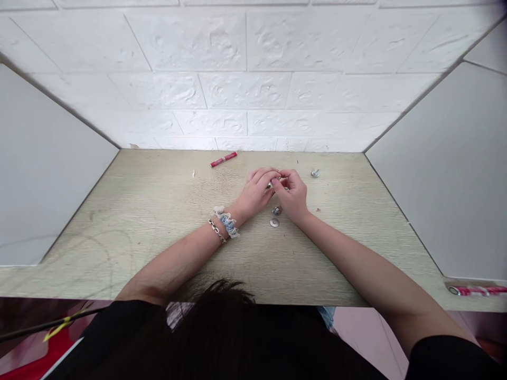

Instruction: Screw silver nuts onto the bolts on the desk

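My left hand (260,188) and my right hand (292,194) meet over the middle of the wooden tabletop (166,184). Their fingertips close together around a small metal piece (270,186), mostly covered by the fingers, so its kind cannot be made out. Just below my right hand lies a small metal part (277,210) with a reddish-brown tint. Beside it, nearer to me, a flat round washer (274,223) rests on the wood. A chain bracelet and a pale blue scrunchie (228,224) circle my left wrist.
Near the white brick wall (222,89) lies a red tube (223,159). Another small metal part (315,173) sits right of my hands. White panels (51,174) border both sides. A second red tube (477,291) lies at the right front edge.
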Tool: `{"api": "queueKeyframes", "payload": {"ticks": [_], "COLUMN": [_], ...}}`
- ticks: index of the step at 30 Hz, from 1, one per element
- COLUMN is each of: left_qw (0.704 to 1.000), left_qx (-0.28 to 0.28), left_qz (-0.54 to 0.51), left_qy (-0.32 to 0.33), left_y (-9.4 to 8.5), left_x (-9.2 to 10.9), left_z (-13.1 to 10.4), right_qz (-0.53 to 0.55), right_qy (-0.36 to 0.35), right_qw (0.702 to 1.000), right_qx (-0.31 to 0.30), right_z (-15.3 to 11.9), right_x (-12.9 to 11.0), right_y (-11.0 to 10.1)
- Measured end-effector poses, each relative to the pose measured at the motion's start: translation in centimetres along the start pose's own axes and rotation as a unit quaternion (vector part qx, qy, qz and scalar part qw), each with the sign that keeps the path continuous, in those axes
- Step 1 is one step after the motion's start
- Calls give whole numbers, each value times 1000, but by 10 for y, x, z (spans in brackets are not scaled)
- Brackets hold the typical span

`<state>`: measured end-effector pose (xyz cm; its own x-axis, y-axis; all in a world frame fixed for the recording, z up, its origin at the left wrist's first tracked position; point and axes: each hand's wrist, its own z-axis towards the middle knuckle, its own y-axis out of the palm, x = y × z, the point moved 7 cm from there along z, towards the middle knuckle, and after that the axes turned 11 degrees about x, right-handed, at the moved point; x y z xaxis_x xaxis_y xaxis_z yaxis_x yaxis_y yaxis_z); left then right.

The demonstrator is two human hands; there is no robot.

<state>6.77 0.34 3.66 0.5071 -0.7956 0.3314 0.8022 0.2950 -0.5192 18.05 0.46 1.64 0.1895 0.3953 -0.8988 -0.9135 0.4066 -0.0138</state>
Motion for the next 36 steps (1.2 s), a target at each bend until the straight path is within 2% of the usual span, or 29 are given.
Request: {"api": "queueKeyframes", "payload": {"ticks": [7,16,18,22,24,28,31,36], "left_qw": [1000,1000,999,981,969,974,977,972], "left_qx": [-2,15,10,-27,-44,-65,-70,-80], "left_qz": [20,-8,-28,-90,-103,-85,-76,-87], "left_qy": [12,14,-14,-168,-219,-201,-185,-205], "left_y": [-1,-3,-1,6,9,8,6,6], "left_x": [1,1,-3,-21,-26,-18,-13,-12], "left_z": [0,1,0,-5,-8,-6,-4,-4], "right_qz": [-29,-12,-5,-11,-19,-39,-45,-48], "right_qy": [-34,-48,-57,-109,-133,-166,-217,-269], "right_qw": [999,999,998,994,991,985,974,961], "right_qx": [19,-2,-6,10,22,32,36,34], "right_z": [-1,0,-1,0,0,-1,-4,-10], "right_x": [-9,-9,-11,-17,-20,-23,-29,-37], "right_y": [-4,-1,-1,-4,-6,-7,-6,-4]}}
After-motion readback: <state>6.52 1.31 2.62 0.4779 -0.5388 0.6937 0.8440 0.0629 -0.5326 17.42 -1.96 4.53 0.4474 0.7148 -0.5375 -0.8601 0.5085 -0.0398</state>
